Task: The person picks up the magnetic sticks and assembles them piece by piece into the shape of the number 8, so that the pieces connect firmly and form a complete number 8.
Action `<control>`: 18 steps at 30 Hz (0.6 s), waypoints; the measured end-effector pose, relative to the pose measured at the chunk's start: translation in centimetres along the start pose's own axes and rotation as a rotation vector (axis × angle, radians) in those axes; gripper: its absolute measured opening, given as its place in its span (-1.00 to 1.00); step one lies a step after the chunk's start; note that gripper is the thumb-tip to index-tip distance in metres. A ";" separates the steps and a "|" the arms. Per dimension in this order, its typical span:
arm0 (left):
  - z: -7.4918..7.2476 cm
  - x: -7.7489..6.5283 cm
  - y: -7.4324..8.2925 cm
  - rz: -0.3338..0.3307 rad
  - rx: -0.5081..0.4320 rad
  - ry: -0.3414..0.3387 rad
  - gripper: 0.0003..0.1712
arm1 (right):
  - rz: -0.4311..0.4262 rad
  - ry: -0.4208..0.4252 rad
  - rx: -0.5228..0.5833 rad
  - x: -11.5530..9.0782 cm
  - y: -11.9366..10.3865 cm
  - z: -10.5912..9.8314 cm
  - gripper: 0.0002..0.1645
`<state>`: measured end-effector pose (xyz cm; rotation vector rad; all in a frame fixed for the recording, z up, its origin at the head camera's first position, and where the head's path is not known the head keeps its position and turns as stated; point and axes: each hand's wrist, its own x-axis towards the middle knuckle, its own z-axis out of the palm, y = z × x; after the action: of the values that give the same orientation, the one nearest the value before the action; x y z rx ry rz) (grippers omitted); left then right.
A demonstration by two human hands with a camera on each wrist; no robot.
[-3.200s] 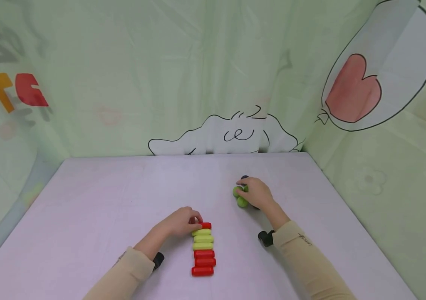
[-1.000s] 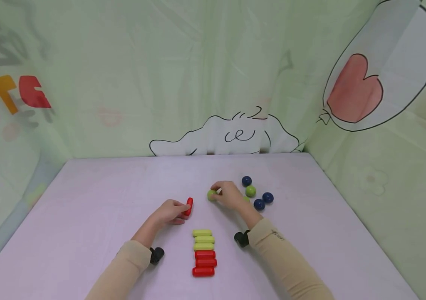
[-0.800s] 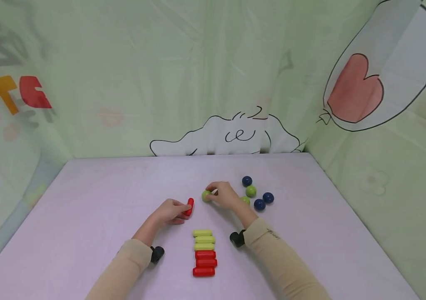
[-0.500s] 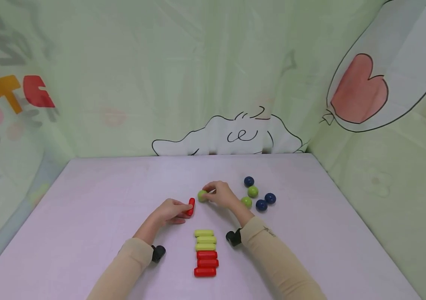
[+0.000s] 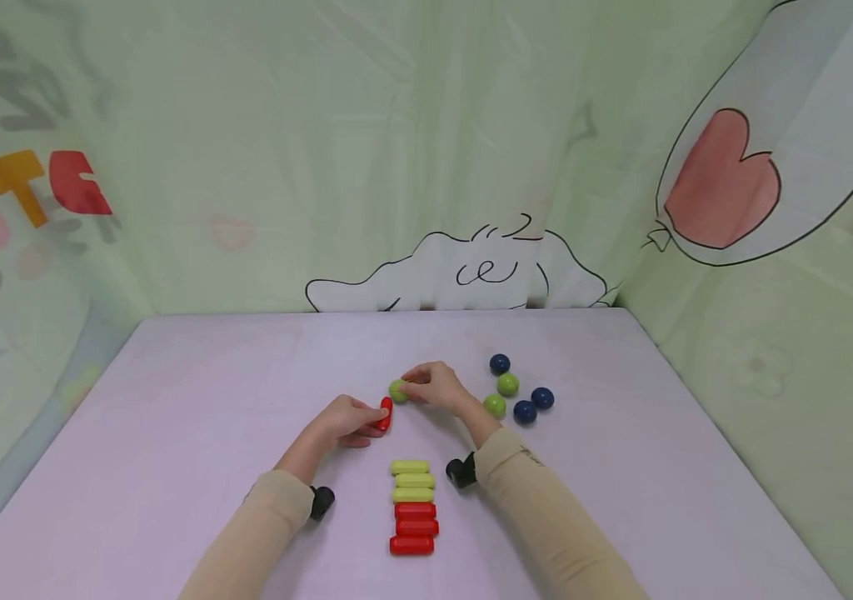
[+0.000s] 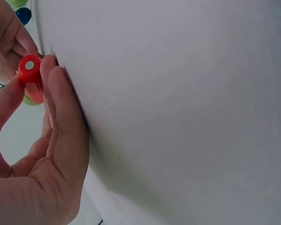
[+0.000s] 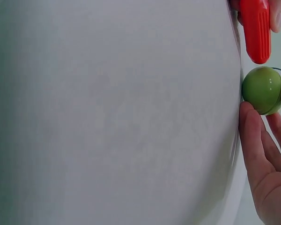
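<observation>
My left hand (image 5: 344,419) pinches a red magnetic rod (image 5: 386,414) between thumb and fingers, low over the table. A pale round spot shows on the rod's near end in the left wrist view. In my right hand (image 5: 437,387) a green ball (image 7: 262,89) is held by the fingertips, just beyond the rod's far end. Only a narrow gap seems to part rod and ball in the right wrist view. Nearer on the table, yellow rods (image 5: 413,481) and red rods (image 5: 415,528) lie side by side in a column.
Right of my right hand lie loose green balls (image 5: 507,384) and dark blue balls (image 5: 525,412). The pale table (image 5: 246,358) ends at a printed curtain (image 5: 321,167) behind and at the sides. Each wrist wears a small black camera (image 5: 461,472).
My right hand has brought the green ball leftward from the loose balls to the red rod's end. My left hand has lifted that rod from the column's far end and turned it upright in view.
</observation>
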<state>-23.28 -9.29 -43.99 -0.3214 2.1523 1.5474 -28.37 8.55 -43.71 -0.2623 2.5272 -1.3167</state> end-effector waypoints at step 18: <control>0.3 -0.2 0.2 0.003 0.055 -0.014 -0.65 | -0.024 0.036 -0.070 0.3 -0.5 0.9 -0.71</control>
<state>-23.14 -8.98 -43.77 -0.2884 2.1808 1.4841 -28.31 7.46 -43.83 -0.2867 2.6115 -1.2537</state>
